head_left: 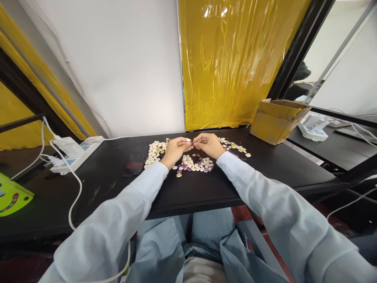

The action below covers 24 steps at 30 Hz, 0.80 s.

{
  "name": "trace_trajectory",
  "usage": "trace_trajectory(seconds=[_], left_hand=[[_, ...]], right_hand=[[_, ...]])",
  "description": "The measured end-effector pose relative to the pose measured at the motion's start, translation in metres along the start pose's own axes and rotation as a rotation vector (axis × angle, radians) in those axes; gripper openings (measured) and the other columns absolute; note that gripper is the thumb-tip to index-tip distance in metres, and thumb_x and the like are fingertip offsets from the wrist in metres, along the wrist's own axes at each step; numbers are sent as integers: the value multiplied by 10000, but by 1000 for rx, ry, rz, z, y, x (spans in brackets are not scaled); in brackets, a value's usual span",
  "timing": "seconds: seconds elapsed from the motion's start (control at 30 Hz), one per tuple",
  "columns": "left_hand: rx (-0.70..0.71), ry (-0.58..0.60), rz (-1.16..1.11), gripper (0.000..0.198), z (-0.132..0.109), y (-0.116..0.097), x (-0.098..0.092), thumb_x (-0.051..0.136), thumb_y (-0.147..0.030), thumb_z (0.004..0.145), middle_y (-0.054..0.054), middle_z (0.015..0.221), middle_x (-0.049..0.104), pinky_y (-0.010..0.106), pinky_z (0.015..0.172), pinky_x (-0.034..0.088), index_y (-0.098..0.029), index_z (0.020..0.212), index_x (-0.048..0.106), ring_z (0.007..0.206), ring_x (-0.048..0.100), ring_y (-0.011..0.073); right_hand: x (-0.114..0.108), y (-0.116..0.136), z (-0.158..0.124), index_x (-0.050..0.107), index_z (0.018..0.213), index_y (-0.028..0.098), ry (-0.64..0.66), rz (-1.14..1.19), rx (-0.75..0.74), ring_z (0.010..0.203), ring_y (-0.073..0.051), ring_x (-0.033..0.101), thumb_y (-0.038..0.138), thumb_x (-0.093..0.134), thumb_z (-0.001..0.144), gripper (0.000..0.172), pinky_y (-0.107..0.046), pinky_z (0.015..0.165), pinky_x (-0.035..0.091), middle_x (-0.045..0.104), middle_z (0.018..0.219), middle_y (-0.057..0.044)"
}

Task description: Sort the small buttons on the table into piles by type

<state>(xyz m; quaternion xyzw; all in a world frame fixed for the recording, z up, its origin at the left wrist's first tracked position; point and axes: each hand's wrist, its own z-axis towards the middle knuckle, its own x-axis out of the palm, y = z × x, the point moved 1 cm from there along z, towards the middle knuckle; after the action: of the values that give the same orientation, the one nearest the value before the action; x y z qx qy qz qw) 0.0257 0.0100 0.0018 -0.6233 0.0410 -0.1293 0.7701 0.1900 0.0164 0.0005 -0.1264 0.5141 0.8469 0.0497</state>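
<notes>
My left hand [175,151] and my right hand [210,144] meet fingertip to fingertip above the middle of the black table [188,192]. Pinched between them are small reddish-brown button-like pieces [192,143], partly covered by the fingers. A white wrap or cap shows on one left fingertip. Just below the hands lies a heap of white and purple button-like pieces [200,164], with a few brown ones at its top. Beside my left wrist is a pile of white pieces [153,154]. Yellowish and white pieces [235,146] are scattered past my right hand.
A dark, partly blurred flat object [132,169] lies left of the piles. Farther left are a white power strip [79,153] with cables and a green board [14,194]. An open cardboard box [275,122] stands at the back right, near the yellow plastic sheet [229,67].
</notes>
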Motion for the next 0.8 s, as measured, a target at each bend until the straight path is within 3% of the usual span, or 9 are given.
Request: trace_trajectory(seconds=[0.4, 0.6, 0.7, 0.8], left_hand=[[3, -4, 14, 287, -2, 0, 1, 803, -227, 627, 62, 761, 717, 374, 851, 574, -93, 841, 666, 733, 704, 173], [20, 21, 63, 262, 1, 0, -1, 775, -239, 648, 60, 785, 712, 349, 817, 570, -106, 842, 660, 737, 701, 171], [98, 38, 256, 241, 7, -6, -14, 728, -283, 690, 74, 795, 709, 320, 726, 563, -108, 843, 663, 709, 690, 177], [150, 31, 616, 182, 13, -13, -35, 672, -301, 729, 68, 747, 710, 294, 680, 525, -132, 795, 683, 711, 675, 188]], right_hand=[[2, 1, -3, 631, 780, 151, -3, -69, -114, 642, -140, 632, 185, 648, 689, 98, -273, 639, 516, 676, 712, -31], [1, 4, -4, 569, 804, 168, 45, -48, -76, 615, -133, 618, 210, 660, 691, 151, -267, 625, 500, 635, 660, 2], [1, 4, -3, 574, 879, 168, 26, -121, -75, 608, -126, 597, 265, 663, 713, 212, -268, 630, 489, 633, 678, 4], [-2, 0, -3, 581, 922, 169, 30, -242, -81, 594, -120, 563, 283, 664, 717, 249, -266, 618, 473, 619, 680, 10]])
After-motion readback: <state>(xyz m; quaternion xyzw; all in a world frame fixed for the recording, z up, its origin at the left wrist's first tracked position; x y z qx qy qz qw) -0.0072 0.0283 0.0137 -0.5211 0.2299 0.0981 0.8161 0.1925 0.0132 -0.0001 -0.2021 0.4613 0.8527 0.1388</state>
